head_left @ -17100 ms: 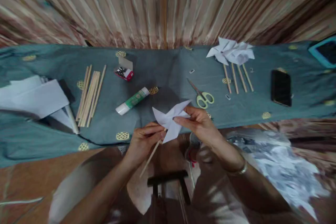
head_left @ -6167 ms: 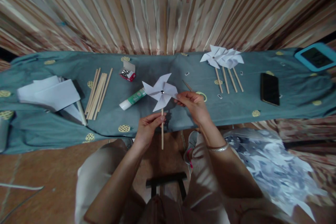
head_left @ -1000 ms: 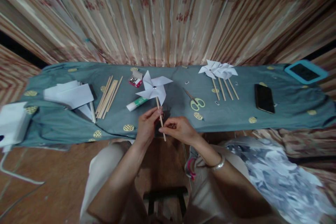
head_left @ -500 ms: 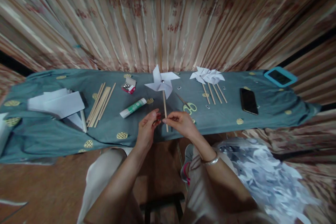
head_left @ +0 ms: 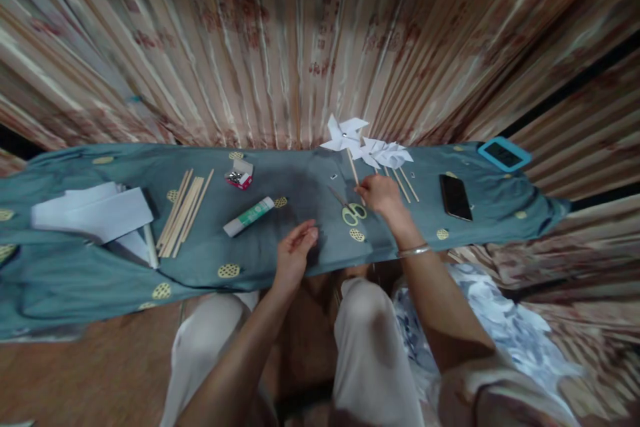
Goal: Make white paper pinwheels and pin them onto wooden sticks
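My right hand (head_left: 381,195) is closed on the wooden stick of a white paper pinwheel (head_left: 345,135), gripping it low down. The pinwheel's head is up at the back of the cloth-covered table, just left of several other pinwheels (head_left: 387,153) lying together; it partly overlaps them. Below the held stick lie scissors (head_left: 354,214) with pale green handles. My left hand (head_left: 294,255) hovers at the table's front edge, fingers loosely bent and holding nothing that I can see. Nearest to it is a green and white glue stick (head_left: 249,216).
Several loose wooden sticks (head_left: 184,215) and white paper sheets (head_left: 100,210) lie at left. A small red box (head_left: 240,175) of metal pins stands open behind the glue stick. At right are a black phone (head_left: 456,197) and a blue-framed device (head_left: 505,154). Paper scraps (head_left: 520,327) heap below the table.
My right hand has carried the pinwheel to the right, beside the other pinwheels. My left hand has come away from the stick and stays near the front edge. The view has shifted slightly.
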Tool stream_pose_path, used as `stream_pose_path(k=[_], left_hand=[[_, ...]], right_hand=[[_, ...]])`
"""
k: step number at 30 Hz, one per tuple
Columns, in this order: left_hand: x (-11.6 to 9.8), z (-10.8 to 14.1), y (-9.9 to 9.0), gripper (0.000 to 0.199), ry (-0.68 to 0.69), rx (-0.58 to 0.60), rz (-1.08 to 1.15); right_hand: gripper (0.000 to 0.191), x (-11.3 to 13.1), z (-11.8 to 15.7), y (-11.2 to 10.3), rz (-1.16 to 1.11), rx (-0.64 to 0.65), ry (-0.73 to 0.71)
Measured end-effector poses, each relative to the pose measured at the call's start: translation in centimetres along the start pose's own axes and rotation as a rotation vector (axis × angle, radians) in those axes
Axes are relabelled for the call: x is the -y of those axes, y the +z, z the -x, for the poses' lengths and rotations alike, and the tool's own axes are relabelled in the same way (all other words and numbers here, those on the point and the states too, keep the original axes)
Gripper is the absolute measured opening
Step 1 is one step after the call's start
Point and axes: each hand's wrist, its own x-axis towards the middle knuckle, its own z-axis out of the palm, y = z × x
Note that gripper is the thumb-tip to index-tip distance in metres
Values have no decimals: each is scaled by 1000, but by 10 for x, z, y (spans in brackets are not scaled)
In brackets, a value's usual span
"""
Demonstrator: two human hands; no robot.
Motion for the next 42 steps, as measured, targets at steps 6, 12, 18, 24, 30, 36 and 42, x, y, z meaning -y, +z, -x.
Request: stream_pose_path(k=[6,12,18,24,30,36,42], left_hand=[[3,8,0,37,37,79,-64],[2,11,2,32,55,118,-84],[4,12,5,29,44,130,-48],[8,11,7,28,38,138,-52],[7,13,10,26,37,148,-60],[11,15,14,25,59,148,-78],[7,14,10,23,85,119,-84]], right_hand=[[33,-36,-24,13,122,78,121],[34,-42,-44,26,146,98,181],[37,-46,-56,34,142,130,200],[42,-46,-60,34,130,144,201],[43,-44,-52,26,132,119,210],[38,-20,-23,20,80,-16,135],[34,49,0,46,-179,-146,-263]])
